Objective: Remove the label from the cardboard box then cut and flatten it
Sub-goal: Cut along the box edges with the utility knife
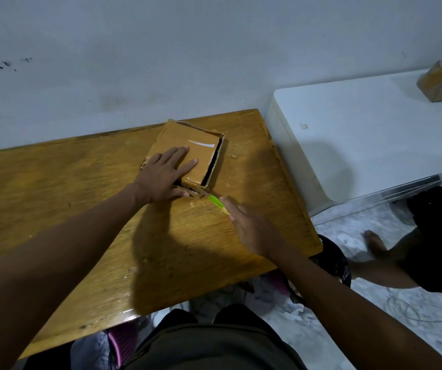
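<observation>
Dark trousers (209,343) nearest, at six o'clock, just below the worktop's front edge. Beyond them, glossy honey-coloured wood grain across the worktop (67,198), scuffed and speckled in places.

At twelve o'clock on that surface, lying flat: the cardboard box (204,153), shallow and rectangular, brown, sheened over with shiny tape, raw torn edges along its far rim. Top panel already parted along the right side, a dark gap showing there; a pale sliver on the lid, either glare or label remnant, cannot tell which.

Left hand (161,173) spread on the lid, fingers straight, palm pressing down, thumb along the near edge. Probably pinning the box so it cannot skid under the blade.

Right hand (252,228) at three o'clock from the box's near corner, curled round a bright green cutter (216,201), index finger laid along its back. Tip hidden at the box's near right corner, seemingly in the seam; blade itself too small to make out. Low angle suited to slicing the near seam, judging by the pose.

Off to two o'clock, a smooth white surface (361,134) carrying a second taped brown parcel (441,84). Below it, a bare foot (374,243) on a mottled grey floor (348,329).
</observation>
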